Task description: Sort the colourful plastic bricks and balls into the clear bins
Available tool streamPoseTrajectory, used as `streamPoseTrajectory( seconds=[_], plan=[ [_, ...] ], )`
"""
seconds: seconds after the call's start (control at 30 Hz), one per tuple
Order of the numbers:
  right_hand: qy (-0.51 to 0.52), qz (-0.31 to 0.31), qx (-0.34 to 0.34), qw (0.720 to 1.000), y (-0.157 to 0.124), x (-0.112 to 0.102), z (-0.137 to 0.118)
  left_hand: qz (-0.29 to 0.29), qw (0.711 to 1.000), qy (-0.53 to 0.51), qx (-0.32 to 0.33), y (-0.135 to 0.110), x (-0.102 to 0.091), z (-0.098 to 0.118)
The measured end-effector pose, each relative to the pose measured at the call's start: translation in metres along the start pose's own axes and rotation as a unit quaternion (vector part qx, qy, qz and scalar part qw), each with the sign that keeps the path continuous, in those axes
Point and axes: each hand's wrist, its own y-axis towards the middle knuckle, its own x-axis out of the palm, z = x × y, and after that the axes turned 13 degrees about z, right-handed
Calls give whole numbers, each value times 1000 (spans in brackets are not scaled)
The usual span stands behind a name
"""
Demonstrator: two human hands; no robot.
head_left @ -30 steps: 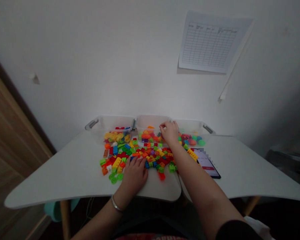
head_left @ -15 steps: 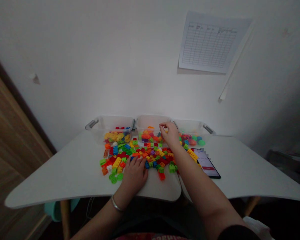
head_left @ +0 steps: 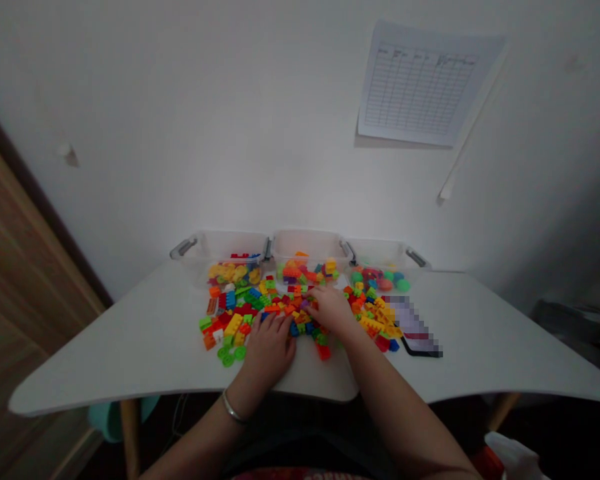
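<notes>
With left hand (head_left: 270,347) part-spread and right hand (head_left: 333,312) curled over toy bricks (head_left: 234,325) on the worktop (head_left: 130,347), before 3 bins (head_left: 307,245); cannot tell if holding any. Likely light, stiff; best pinched by opposite sides.

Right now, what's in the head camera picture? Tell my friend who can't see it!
A person's left hand and right hand are among colourful toy bricks spread on a white table. Three clear bins holding more pieces stand behind, and a flat device lies at the right.
</notes>
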Motion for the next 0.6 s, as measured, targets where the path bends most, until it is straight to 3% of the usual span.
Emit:
streamPoseTrajectory(
  seconds=[0.23, 0.6],
  plan=[
    [-48, -20, -1, 999, -2, 9, 0, -15, 1000, 0, -3, 1, -2, 2],
    [-28, -5, 15, 999, 0, 12, -6, -12, 1000, -7, 1, 1, 1, 1]
  ],
)
